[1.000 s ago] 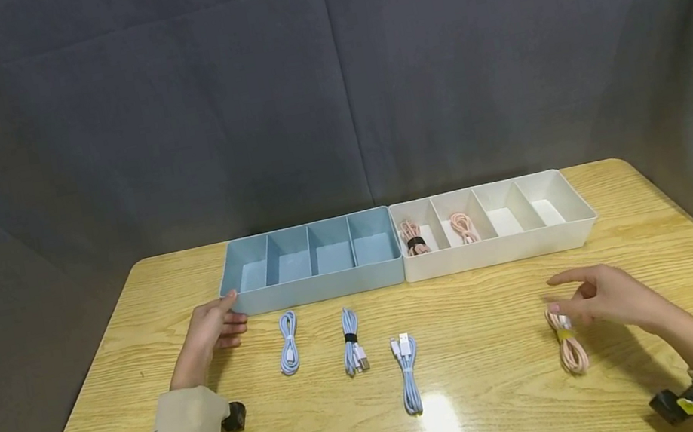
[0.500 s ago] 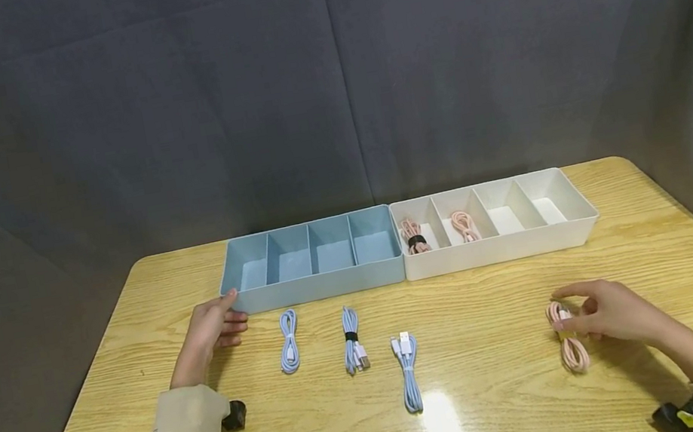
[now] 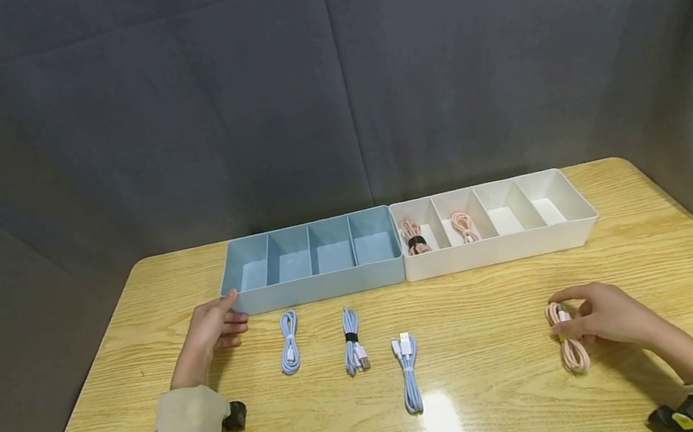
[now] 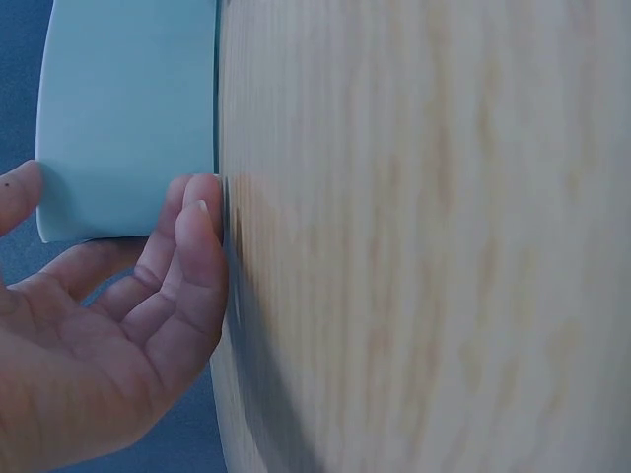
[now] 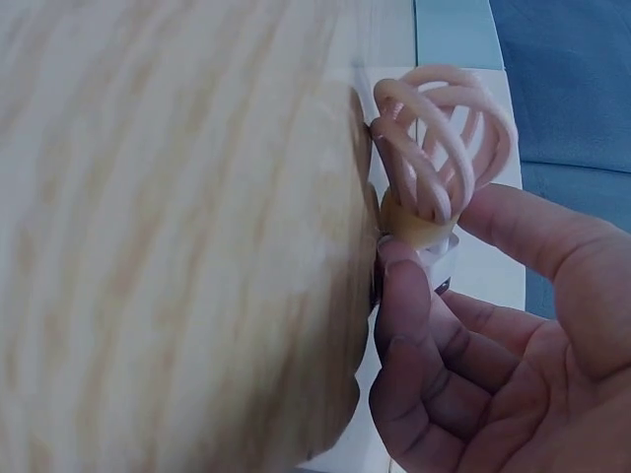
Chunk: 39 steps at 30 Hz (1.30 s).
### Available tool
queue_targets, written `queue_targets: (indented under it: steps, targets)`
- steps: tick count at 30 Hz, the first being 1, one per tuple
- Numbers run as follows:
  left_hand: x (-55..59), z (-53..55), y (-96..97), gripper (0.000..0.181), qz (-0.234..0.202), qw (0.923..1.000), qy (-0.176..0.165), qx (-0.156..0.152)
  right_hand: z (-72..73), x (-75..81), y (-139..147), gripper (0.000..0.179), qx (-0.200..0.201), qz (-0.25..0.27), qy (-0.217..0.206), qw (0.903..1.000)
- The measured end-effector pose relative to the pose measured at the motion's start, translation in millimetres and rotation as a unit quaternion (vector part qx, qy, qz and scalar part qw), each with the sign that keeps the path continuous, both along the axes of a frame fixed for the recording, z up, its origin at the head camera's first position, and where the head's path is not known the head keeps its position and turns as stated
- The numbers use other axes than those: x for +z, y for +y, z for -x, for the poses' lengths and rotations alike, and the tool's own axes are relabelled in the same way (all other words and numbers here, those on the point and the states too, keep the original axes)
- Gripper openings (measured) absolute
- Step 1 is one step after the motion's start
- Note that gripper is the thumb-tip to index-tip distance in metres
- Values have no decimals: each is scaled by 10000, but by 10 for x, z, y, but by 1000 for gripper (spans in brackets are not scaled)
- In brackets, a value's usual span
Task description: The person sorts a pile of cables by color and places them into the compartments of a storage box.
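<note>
My right hand [image 3: 616, 314] pinches a coiled pink USB cable [image 3: 574, 354] between thumb and fingers. In the right wrist view, a yellow tie [image 5: 414, 222] binds the pink loops, and the fingers cover part of the white plug. At the table's left, my left hand [image 3: 210, 327] holds the front left corner of a blue divided box [image 3: 324, 287]. In the left wrist view its thumb [image 4: 18, 195] lies at the rim, with the other fingers bent by the lower edge. Two coiled pink cables, one with a black tie [image 3: 416, 242], lie in the left compartments of a white divided box [image 3: 503, 249].
Three coiled light blue cables lie before the boxes: a left one [image 3: 288, 342], one with a black strap [image 3: 351, 341] and a right one [image 3: 409, 374]. The boxes stand end to end near the back of the wooden table [image 3: 486, 391]. A dark curtain [image 3: 324, 82] hangs behind.
My right hand has come down onto the pink cable, and its thumb and fingers have closed on it. The left hand stays at the blue box's corner.
</note>
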<state>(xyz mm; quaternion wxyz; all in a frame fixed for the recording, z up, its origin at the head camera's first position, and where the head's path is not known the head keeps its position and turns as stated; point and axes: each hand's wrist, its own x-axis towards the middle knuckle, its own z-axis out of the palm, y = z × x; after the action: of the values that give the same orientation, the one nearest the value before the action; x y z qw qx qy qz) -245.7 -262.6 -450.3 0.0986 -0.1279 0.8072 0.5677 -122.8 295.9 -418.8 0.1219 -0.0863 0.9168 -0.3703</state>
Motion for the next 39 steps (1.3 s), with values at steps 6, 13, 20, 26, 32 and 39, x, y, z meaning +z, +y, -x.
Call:
queue_targets:
  steps: [6, 13, 20, 26, 32, 39]
  targets:
    - [81, -39, 15, 74, -17, 9999, 0, -151, 3, -14, 20, 55, 34, 306, -200, 9993]
    - [238, -141, 78, 77, -171, 9997, -1, -200, 25, -42, 78, 54, 75, 889, -497, 9948]
    - [313, -167, 120, 70, 9, 9999, -41, -159, 33, -27, 104, 55, 49, 1404, -665, 9878]
    - [221, -112, 85, 68, 32, 9999, -21, -115, 31, -13, 110, 55, 33, 1538, -641, 9860]
    - [238, -130, 90, 72, -88, 9998, -95, -130, 53, 11, 116, 55, 2, 1473, -551, 9876]
    - [317, -166, 140, 64, 175, 9998, -53, -124, 62, 44, 110, 57, 113, 1604, -502, 9857]
